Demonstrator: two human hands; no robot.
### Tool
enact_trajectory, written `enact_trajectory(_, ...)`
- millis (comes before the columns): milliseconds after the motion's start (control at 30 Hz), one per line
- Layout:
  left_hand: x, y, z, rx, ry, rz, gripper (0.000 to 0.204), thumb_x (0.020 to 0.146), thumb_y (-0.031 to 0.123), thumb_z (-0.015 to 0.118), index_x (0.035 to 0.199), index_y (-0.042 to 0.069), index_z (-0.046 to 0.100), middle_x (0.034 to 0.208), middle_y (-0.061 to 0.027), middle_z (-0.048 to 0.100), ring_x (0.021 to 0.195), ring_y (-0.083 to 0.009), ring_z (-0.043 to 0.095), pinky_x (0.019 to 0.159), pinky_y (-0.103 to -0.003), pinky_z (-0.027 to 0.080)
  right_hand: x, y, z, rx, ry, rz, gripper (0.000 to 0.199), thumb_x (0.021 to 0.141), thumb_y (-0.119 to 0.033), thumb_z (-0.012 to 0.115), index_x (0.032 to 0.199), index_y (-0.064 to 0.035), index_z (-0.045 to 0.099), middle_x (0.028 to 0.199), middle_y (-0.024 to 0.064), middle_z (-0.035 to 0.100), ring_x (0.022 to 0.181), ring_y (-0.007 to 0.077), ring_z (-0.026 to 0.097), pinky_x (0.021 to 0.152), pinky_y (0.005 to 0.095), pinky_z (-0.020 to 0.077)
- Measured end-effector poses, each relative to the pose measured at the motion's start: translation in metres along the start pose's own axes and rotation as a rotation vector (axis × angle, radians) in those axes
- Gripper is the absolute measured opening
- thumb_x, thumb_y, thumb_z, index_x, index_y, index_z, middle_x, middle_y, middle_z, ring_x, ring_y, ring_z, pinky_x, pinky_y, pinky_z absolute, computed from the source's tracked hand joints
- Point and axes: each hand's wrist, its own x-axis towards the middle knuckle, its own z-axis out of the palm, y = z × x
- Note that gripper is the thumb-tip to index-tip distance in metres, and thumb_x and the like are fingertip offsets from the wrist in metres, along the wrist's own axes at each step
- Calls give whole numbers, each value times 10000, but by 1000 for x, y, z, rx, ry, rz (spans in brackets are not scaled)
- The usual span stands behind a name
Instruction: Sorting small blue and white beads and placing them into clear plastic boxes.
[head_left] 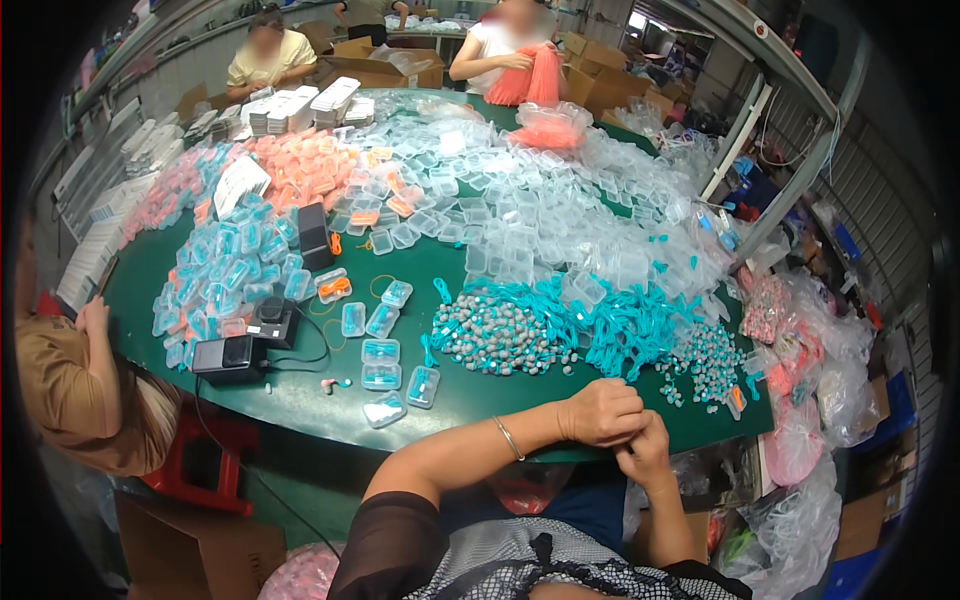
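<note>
At the near table edge, my left hand [603, 412] and my right hand [646, 446] meet, both closed with fingers pressed together. Whatever may be between the fingers is hidden. Just beyond them lies a heap of teal cords [625, 330]. Beside it, on the left, are many grey-and-teal earplugs [500, 335]; smaller loose plugs [700, 362] lie to the right. Left of my hands, several clear lidded cases hold teal pieces, such as the case [423, 387] near the edge. One orange corded piece [737, 398] lies at the right edge.
Empty clear cases [540, 215] cover the table's middle and far side. Filled teal cases [225, 265] and orange cases [300, 170] are heaped left. Black devices [228, 358] with a cable stand nearby. A person in brown [75, 390] sits left; a person behind handles coral cords [530, 75].
</note>
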Motion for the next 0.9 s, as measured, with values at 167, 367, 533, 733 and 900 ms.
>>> enact_trajectory(167, -3, -2, 3, -11, -1, -19, 250, 757, 167, 690, 967, 42, 637, 730, -20, 471, 620, -176, 517, 524, -325, 386, -3, -1, 9, 32, -17, 9, 226, 687, -72, 750, 880, -31, 640, 876, 132, 587, 817, 358, 569, 713, 452, 453)
enact_trajectory(367, -5, -2, 5, -32, 10, -65, 190, 748, 159, 686, 886, 56, 607, 715, -30, 466, 605, -201, 515, 524, -342, 400, -4, 11, 19, 152, -13, 128, 311, 755, -151, 735, 1015, -33, 613, 1019, 167, 600, 980, 387, 560, 836, 462, 442)
enact_trajectory(533, -7, -2, 8, -54, 16, -87, 158, 739, 156, 685, 821, 70, 581, 705, -38, 474, 595, -221, 519, 525, -356, 414, -20, 18, 28, 140, -42, 222, 425, 775, -211, 745, 1107, -17, 563, 1113, 191, 590, 1036, 401, 546, 883, 472, 422)
enact_trajectory(733, -9, -3, 10, -50, 9, -122, 153, 744, 161, 676, 776, 83, 549, 698, -39, 475, 588, -229, 522, 525, -360, 421, -15, 14, 27, 124, -40, 234, 420, 765, -213, 756, 1087, -16, 571, 1084, 192, 588, 1017, 398, 547, 864, 465, 418)
enact_trajectory(900, -10, -5, 10, -55, 3, -126, 153, 751, 167, 669, 759, 87, 539, 695, -37, 474, 586, -231, 527, 528, -362, 428, -11, 9, 27, 103, -48, 237, 402, 757, -205, 761, 1061, -15, 578, 1069, 186, 583, 1012, 394, 544, 857, 462, 418)
